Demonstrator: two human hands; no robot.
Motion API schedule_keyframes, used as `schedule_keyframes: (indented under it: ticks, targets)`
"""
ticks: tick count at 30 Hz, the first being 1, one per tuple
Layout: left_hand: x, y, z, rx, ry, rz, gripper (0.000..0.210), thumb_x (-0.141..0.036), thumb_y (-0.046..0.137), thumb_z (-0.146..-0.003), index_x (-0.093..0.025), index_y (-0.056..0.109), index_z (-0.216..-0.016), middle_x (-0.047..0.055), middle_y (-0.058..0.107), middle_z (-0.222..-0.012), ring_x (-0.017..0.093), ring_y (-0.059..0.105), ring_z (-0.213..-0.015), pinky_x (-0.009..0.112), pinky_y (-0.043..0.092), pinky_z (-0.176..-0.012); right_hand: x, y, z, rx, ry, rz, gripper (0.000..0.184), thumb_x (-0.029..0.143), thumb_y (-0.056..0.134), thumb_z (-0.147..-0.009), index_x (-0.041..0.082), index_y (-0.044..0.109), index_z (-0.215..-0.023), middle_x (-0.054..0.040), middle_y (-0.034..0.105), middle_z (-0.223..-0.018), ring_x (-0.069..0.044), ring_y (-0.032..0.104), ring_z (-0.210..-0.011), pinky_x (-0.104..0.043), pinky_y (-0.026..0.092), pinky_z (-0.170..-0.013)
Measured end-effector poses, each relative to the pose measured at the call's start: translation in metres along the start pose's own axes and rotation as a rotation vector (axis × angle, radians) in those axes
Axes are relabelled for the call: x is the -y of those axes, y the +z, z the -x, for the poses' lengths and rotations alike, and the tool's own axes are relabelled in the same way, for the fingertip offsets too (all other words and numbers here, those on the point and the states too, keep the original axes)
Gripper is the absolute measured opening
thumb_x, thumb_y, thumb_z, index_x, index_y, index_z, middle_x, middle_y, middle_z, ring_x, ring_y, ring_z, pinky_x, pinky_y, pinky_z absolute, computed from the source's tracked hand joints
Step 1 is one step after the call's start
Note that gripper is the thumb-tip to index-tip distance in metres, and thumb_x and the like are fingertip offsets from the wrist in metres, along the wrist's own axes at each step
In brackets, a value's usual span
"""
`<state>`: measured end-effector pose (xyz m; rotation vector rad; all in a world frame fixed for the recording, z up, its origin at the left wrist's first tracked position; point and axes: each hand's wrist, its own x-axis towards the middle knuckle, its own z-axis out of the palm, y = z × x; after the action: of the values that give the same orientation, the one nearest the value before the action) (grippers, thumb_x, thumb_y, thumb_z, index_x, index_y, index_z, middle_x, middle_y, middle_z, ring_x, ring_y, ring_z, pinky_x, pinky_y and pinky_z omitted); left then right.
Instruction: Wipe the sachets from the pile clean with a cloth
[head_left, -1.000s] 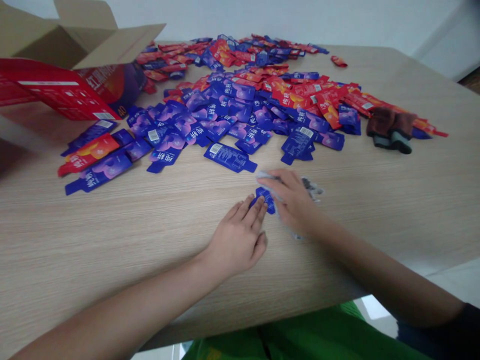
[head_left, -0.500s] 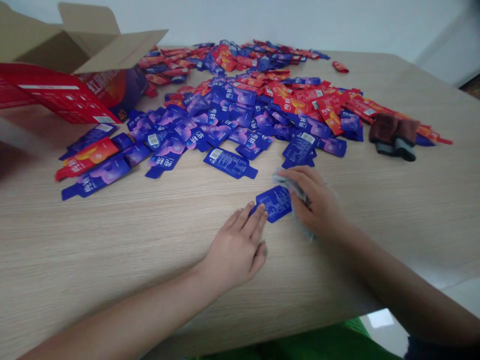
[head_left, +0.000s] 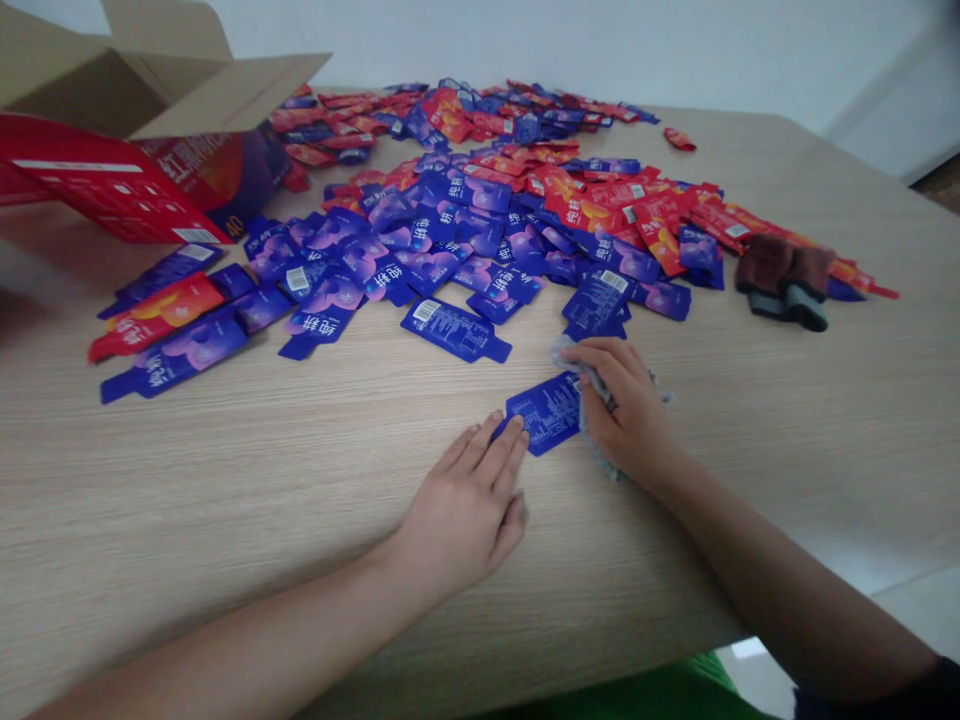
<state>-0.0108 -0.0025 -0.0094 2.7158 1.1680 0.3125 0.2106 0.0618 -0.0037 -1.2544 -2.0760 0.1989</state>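
A blue sachet (head_left: 545, 413) with white print lies flat on the table between my hands. The fingertips of my left hand (head_left: 472, 490), stretched out, press on its narrow end. In my right hand (head_left: 628, 415) is a bunched grey cloth (head_left: 598, 465), which rests over the sachet's right end and hides it. Just beyond, another blue sachet (head_left: 455, 330) lies with its barcode up. A further one (head_left: 598, 300) sits above my right hand.
A big heap of blue and red sachets (head_left: 450, 225) spreads across the table (head_left: 262, 500). At the left stands an open cardboard box (head_left: 112, 185) with red sides. Brown and grey folded fabric (head_left: 784, 280) lies to the right. Three sachets (head_left: 199, 345) lie side by side at left.
My right hand and the cloth stay at the sachet's right end, with the cloth's folds slightly shifted. My left hand keeps pressing the narrow end. The view has shifted slightly.
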Motion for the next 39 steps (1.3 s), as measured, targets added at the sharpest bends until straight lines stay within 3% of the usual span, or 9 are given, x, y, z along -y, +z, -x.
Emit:
schedule_keyframes:
  ticks: [3,6,10,14,20,22,28,33,39]
  targets:
    - [0.000,0.000,-0.001,-0.003,-0.003,-0.009,0.054,-0.030,0.045,-0.090,-0.003,0.050,-0.136,0.018,0.050,-0.142,0.033,0.041,-0.136,0.047,0.037,-0.111,0.030,0.011,0.004,0.271,-0.179,-0.024,0.048,0.010,0.042,-0.086,0.022,0.052,-0.131,-0.0092,0.060,-0.123,-0.026,0.052,-0.108,-0.044,0.040,-0.093]
    - [-0.001,-0.001,-0.001,0.010,-0.006,-0.013,0.053,-0.030,0.045,-0.090,-0.003,0.051,-0.135,0.018,0.053,-0.139,0.033,0.043,-0.134,0.047,0.038,-0.111,0.036,0.016,0.006,0.441,-0.189,0.070,0.047,0.010,0.043,-0.086,0.020,0.056,-0.129,-0.0095,0.060,-0.124,-0.026,0.052,-0.102,-0.044,0.042,-0.086]
    - [-0.001,-0.002,-0.001,0.019,-0.004,-0.001,0.055,-0.029,0.045,-0.090,-0.004,0.046,-0.139,0.016,0.042,-0.149,0.032,0.035,-0.139,0.047,0.037,-0.112,0.003,0.006,0.005,0.302,-0.039,0.180,0.048,0.007,0.044,-0.083,0.020,0.060,-0.125,-0.0114,0.062,-0.119,-0.029,0.053,-0.101,-0.049,0.042,-0.087]
    - [-0.001,-0.001,-0.001,0.033,-0.005,0.002,0.056,-0.029,0.045,-0.090,-0.004,0.044,-0.140,0.016,0.039,-0.150,0.032,0.033,-0.140,0.048,0.036,-0.112,-0.030,-0.008,0.000,0.231,0.041,0.089,0.046,0.005,0.043,-0.082,0.022,0.061,-0.120,-0.0106,0.062,-0.112,-0.029,0.054,-0.106,-0.049,0.043,-0.090]
    - [-0.001,-0.001,0.000,0.019,0.002,-0.009,0.055,-0.028,0.044,-0.091,-0.003,0.045,-0.140,0.016,0.040,-0.150,0.032,0.033,-0.140,0.047,0.036,-0.112,-0.009,-0.011,-0.004,0.023,0.072,-0.016,0.035,0.007,0.040,-0.086,0.022,0.062,-0.110,-0.0087,0.062,-0.107,-0.026,0.054,-0.104,-0.046,0.043,-0.091]
    - [-0.001,-0.001,0.000,0.009,0.007,-0.012,0.055,-0.029,0.045,-0.090,-0.004,0.046,-0.139,0.017,0.041,-0.149,0.032,0.034,-0.140,0.047,0.036,-0.112,0.011,-0.005,-0.002,0.041,0.005,-0.063,0.036,0.007,0.040,-0.087,0.022,0.060,-0.113,-0.0086,0.061,-0.109,-0.026,0.053,-0.105,-0.044,0.042,-0.092]
    - [-0.001,-0.003,-0.002,0.014,0.007,-0.023,0.052,-0.029,0.045,-0.090,-0.002,0.052,-0.133,0.019,0.051,-0.141,0.034,0.039,-0.137,0.048,0.037,-0.111,0.044,0.018,0.008,0.386,-0.099,0.115,0.037,0.009,0.045,-0.085,0.020,0.060,-0.118,-0.0092,0.061,-0.114,-0.026,0.050,-0.096,-0.042,0.039,-0.082]
    - [-0.002,-0.003,-0.003,0.042,0.003,-0.010,0.055,-0.028,0.044,-0.090,-0.002,0.047,-0.138,0.017,0.043,-0.148,0.034,0.035,-0.139,0.048,0.036,-0.111,0.010,0.006,0.007,0.303,0.007,0.249,0.035,0.005,0.045,-0.081,0.019,0.061,-0.108,-0.0106,0.062,-0.110,-0.028,0.049,-0.094,-0.043,0.038,-0.084]
    - [-0.002,-0.011,-0.007,0.044,-0.025,0.037,0.049,-0.027,0.045,-0.090,-0.005,0.051,-0.133,0.016,0.051,-0.141,0.033,0.040,-0.134,0.048,0.038,-0.109,-0.039,-0.012,0.003,0.157,0.223,0.070,0.027,0.006,0.043,-0.079,0.020,0.059,-0.095,-0.0090,0.063,-0.100,-0.027,0.055,-0.096,-0.043,0.042,-0.087]
